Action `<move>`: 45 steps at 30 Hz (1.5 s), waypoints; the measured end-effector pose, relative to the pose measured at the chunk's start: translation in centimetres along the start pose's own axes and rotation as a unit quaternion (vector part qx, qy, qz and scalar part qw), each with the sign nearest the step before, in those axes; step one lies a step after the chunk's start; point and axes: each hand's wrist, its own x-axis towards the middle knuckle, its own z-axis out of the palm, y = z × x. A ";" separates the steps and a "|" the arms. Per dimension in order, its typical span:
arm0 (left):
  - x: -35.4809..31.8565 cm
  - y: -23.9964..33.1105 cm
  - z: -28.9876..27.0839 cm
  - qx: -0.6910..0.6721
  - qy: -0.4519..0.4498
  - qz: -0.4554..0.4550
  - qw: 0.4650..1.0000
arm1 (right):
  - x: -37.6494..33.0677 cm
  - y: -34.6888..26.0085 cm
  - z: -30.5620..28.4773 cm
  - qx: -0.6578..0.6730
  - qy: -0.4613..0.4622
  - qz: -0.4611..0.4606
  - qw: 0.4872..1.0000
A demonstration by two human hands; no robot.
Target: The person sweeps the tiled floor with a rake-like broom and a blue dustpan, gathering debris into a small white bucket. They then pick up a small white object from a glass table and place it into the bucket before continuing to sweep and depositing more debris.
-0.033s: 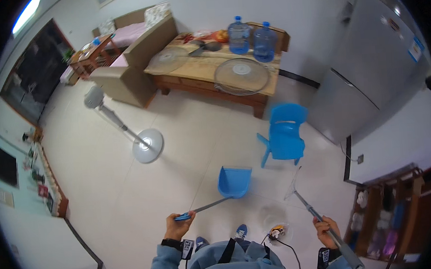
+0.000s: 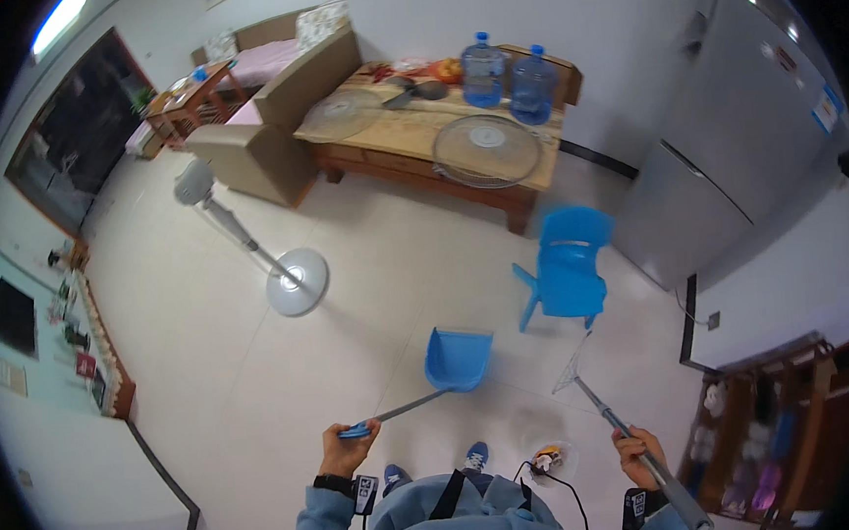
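Observation:
My left hand (image 2: 349,449) is closed round the handle end of a blue dustpan (image 2: 459,359). The pan lies on the pale floor ahead of my feet, its grey handle slanting back to me. On the right, my right hand (image 2: 640,454) grips the grey pole of what looks like a floor squeegee (image 2: 604,412). Its thin, pale, triangular head points away from me, near the floor, right of the dustpan and in front of a small blue chair (image 2: 570,267). Between my feet and my right hand is a pale, see-through bin (image 2: 553,460) with rubbish inside.
A grey fan stand (image 2: 298,282) without its blades rises at the left. Two round fan grilles and two blue water bottles (image 2: 482,72) rest on a wooden table (image 2: 386,135). A silver fridge (image 2: 721,136) and a shoe rack (image 2: 761,429) line the right side.
The view has shifted slightly, so the room sits a little differently. The squeegee's head appears slightly further left. Both hands keep their grips, and the dustpan stays on the floor.

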 end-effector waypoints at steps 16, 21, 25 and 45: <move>-9.5 23.1 -23.7 -0.061 0.054 0.273 0.959 | 19.9 26.8 -0.5 -0.795 -0.283 0.044 0.535; -7.8 25.2 -26.9 0.045 0.137 0.287 0.947 | 27.6 26.4 -4.0 -0.560 0.150 0.109 0.808; -7.3 25.4 -28.6 -0.004 0.261 0.316 0.912 | 29.8 28.2 -10.8 -0.591 0.102 0.101 0.794; -10.5 26.5 -33.7 0.039 0.347 0.321 0.881 | 50.2 28.3 -23.3 -0.974 0.034 -0.089 0.205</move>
